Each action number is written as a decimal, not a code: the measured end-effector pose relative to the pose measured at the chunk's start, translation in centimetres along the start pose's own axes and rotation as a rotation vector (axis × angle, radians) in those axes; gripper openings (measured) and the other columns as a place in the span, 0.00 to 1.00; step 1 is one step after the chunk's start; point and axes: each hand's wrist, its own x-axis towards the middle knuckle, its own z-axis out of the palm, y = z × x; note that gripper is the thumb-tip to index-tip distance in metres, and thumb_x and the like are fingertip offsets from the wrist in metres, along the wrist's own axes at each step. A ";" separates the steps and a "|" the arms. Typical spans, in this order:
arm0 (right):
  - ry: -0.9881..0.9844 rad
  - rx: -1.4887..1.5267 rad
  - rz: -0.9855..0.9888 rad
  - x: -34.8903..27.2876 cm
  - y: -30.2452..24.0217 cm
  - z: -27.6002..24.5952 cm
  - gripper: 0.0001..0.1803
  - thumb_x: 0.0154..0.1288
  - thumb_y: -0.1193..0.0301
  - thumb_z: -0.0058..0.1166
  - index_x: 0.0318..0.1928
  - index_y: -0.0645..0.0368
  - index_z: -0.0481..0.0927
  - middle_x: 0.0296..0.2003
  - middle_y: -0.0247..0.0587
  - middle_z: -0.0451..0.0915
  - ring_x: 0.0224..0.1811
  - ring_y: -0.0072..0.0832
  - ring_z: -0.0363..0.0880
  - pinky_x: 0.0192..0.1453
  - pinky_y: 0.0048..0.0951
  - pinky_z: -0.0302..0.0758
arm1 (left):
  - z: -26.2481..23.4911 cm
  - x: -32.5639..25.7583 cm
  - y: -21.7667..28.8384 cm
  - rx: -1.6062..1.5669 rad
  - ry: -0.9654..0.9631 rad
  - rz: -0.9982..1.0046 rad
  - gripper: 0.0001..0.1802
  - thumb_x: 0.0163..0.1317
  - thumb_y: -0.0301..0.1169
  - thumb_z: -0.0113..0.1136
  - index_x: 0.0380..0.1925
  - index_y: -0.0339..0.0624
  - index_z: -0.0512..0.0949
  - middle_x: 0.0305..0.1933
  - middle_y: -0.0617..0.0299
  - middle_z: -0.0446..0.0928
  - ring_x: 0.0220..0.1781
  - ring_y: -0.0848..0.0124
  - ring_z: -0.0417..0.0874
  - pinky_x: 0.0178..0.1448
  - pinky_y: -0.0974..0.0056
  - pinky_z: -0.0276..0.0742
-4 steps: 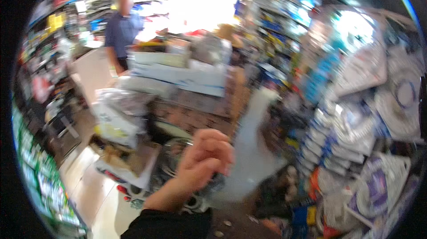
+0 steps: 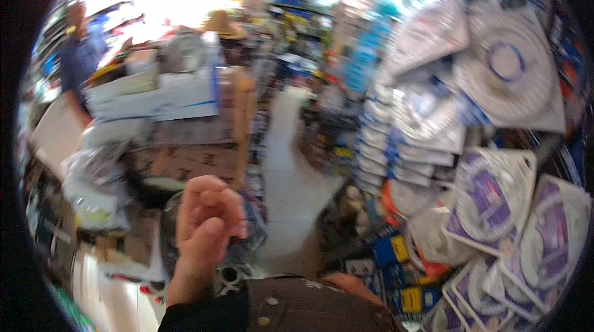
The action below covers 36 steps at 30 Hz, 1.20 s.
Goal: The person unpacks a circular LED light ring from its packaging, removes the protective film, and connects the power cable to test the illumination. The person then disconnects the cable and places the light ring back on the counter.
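Along the shop aisle [image 2: 288, 202], packaged coils [image 2: 493, 201] overlap, probably saving space; the left hand [image 2: 209, 221] curls narrow, nothing visible inside; the mostly hidden right hand [image 2: 354, 285] I can't read.

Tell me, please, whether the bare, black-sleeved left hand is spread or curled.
Curled: the bare, black-sleeved left hand shows its fingers bent inward.
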 end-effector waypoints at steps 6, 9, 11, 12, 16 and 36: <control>0.163 0.074 0.193 -3.5 -6.9 -6.5 0.19 0.60 0.76 0.49 0.53 0.57 0.71 0.45 0.46 0.76 0.44 0.39 0.77 0.45 0.33 0.74 | 2.9 1.3 -6.3 -0.029 -0.191 -0.320 0.14 0.58 0.28 0.55 0.43 0.36 0.68 0.35 0.56 0.74 0.30 0.74 0.74 0.35 0.70 0.73; 0.239 0.080 0.333 -5.2 -8.2 -7.0 0.19 0.61 0.66 0.52 0.51 0.60 0.73 0.44 0.49 0.76 0.46 0.44 0.76 0.50 0.37 0.73 | 4.1 2.9 -11.6 -0.106 -0.398 -0.527 0.12 0.59 0.26 0.52 0.43 0.37 0.70 0.36 0.59 0.75 0.36 0.74 0.74 0.40 0.70 0.72; 0.251 0.142 0.484 -6.0 -9.2 -7.7 0.19 0.62 0.65 0.52 0.51 0.60 0.73 0.45 0.49 0.76 0.45 0.44 0.76 0.50 0.37 0.73 | 5.3 3.5 -15.0 -0.188 -0.479 -0.626 0.12 0.60 0.27 0.51 0.44 0.37 0.70 0.37 0.60 0.75 0.37 0.75 0.74 0.40 0.70 0.71; 0.284 0.102 0.486 -6.5 -9.0 -7.3 0.19 0.63 0.64 0.52 0.51 0.60 0.73 0.45 0.49 0.76 0.45 0.44 0.76 0.50 0.37 0.73 | 6.1 3.8 -16.4 -0.225 -0.505 -0.679 0.13 0.60 0.28 0.51 0.44 0.37 0.71 0.37 0.60 0.75 0.38 0.75 0.74 0.41 0.70 0.71; 0.421 0.013 0.576 -8.7 -9.3 -6.6 0.20 0.63 0.62 0.52 0.52 0.59 0.73 0.45 0.49 0.76 0.46 0.45 0.76 0.50 0.38 0.73 | 8.4 4.2 -21.2 -0.253 -0.605 -0.769 0.11 0.60 0.31 0.50 0.41 0.37 0.71 0.36 0.61 0.74 0.36 0.74 0.74 0.39 0.69 0.70; 0.558 0.040 1.097 -14.6 -15.1 -7.7 0.20 0.62 0.60 0.52 0.50 0.58 0.75 0.46 0.48 0.77 0.49 0.42 0.75 0.53 0.37 0.71 | 16.6 10.4 -33.3 -0.831 -0.323 -0.973 0.13 0.62 0.30 0.48 0.47 0.41 0.67 0.34 0.61 0.73 0.31 0.75 0.71 0.37 0.69 0.69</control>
